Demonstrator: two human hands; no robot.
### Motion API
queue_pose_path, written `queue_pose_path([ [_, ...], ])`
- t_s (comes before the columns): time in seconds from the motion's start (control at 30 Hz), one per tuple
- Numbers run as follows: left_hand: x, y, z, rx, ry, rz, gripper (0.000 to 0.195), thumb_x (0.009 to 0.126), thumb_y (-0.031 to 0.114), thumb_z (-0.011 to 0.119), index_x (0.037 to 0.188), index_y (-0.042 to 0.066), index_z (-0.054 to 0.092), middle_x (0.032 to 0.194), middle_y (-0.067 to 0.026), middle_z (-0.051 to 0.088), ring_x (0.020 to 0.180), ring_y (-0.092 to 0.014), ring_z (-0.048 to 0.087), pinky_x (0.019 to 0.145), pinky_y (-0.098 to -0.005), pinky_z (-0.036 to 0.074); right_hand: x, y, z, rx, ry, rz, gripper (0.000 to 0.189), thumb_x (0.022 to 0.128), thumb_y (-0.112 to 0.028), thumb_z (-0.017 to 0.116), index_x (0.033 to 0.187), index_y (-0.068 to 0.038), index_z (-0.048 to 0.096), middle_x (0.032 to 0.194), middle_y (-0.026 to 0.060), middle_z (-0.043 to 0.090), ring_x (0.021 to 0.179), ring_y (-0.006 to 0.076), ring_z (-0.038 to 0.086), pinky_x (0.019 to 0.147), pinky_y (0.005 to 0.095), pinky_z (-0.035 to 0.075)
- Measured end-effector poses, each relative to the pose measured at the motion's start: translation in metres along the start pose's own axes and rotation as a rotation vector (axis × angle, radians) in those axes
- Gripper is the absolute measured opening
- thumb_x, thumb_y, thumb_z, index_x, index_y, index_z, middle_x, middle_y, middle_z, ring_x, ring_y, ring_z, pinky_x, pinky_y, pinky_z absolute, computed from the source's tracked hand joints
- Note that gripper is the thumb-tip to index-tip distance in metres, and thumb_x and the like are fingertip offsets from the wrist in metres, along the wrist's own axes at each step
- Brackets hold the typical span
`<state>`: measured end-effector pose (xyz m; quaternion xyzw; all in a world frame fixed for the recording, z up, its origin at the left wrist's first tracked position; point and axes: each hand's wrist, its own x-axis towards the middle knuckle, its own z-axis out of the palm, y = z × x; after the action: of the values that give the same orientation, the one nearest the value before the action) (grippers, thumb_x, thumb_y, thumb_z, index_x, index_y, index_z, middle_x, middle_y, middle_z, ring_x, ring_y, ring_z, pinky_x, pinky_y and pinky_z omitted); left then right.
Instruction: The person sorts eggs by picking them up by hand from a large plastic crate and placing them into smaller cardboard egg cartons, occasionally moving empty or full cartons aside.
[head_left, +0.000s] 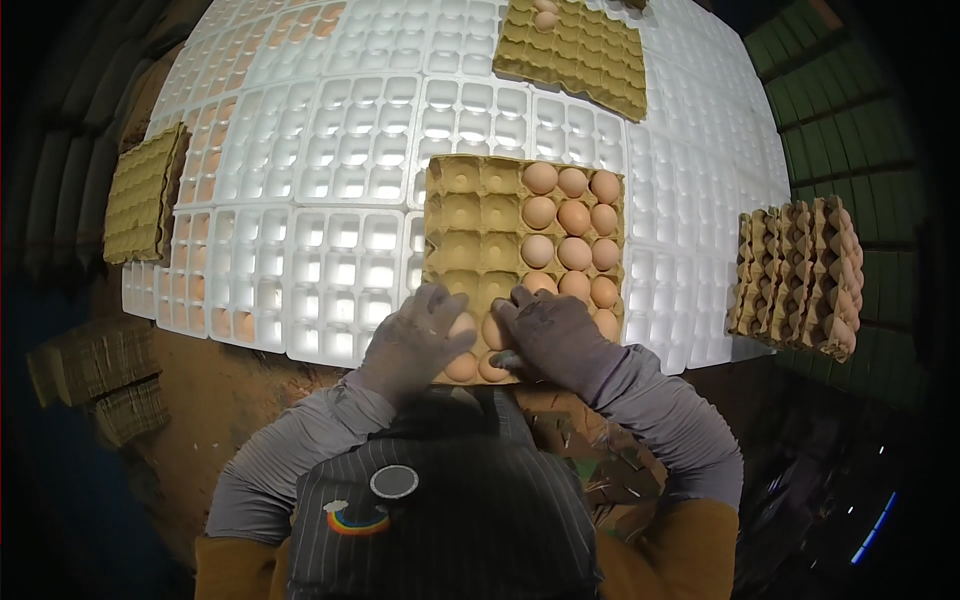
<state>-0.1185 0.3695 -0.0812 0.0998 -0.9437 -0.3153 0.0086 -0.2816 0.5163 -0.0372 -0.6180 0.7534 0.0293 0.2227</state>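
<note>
A pulp egg tray (472, 251) lies right in front of me, on top of white foam trays. Brown eggs (574, 253) fill columns on its right side, while several cups in the two left columns are bare. My left hand (420, 337), in a grey glove, has fingers and thumb around an egg (463, 327) near the tray's front left. Beside it, my right hand (559, 330), gloved too, curls around another egg (492, 332) and covers part of the front rows. Two more eggs (461, 367) show at the near edge.
White foam trays (352, 244) spread across the work surface; some cells at left hold eggs (244, 325). One pulp tray (570, 56) with two eggs lies at the back, another pulp tray (142, 195) at left. Stacked trays (795, 277) stand at right. Folded stacks (105, 367) sit lower left.
</note>
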Motion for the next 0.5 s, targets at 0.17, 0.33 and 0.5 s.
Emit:
queue_pose_path([
  [0.17, -0.006, 0.001, 0.010, 0.143, -0.024, 0.071, 0.054, 0.089, 0.039, 0.071, 0.132, 0.008, 0.058, 0.138, -0.0178, 0.050, 0.113, -0.038, 0.061, 0.095, -0.0457, 0.052, 0.004, 0.008, 0.020, -0.095, 0.053, -0.106, 0.036, 0.079, -0.031, 0.071, 0.100, -0.006, 0.057, 0.104, 0.0142, 0.061, 0.086, 0.0302, 0.065, 0.067, 0.0429, 0.051],
  [0.33, 0.000, 0.011, -0.017, -0.429, -0.083, -0.299, 0.051, 0.088, 0.028, 0.074, 0.131, 0.006, 0.057, 0.133, -0.0186, 0.057, 0.111, -0.036, 0.064, 0.093, -0.0426, 0.054, -0.009, 0.014, 0.006, 0.022, 0.115, -0.116, 0.041, 0.079, -0.029, 0.075, 0.108, -0.005, 0.058, 0.104, 0.0110, 0.062, 0.091, 0.0247, 0.065, 0.074, 0.0373, 0.052],
  [0.5, -0.030, 0.023, -0.007, -0.125, -0.008, -0.059, 0.041, 0.089, 0.020, 0.070, 0.125, 0.004, 0.058, 0.136, -0.0174, 0.055, 0.101, -0.033, 0.067, 0.087, -0.0406, 0.058, -0.028, 0.040, -0.015, 1.567, -0.068, 0.074, 0.046, 0.085, -0.017, 0.071, 0.126, -0.003, 0.055, 0.116, 0.0087, 0.062, 0.102, 0.0208, 0.062, 0.085, 0.0320, 0.052],
])
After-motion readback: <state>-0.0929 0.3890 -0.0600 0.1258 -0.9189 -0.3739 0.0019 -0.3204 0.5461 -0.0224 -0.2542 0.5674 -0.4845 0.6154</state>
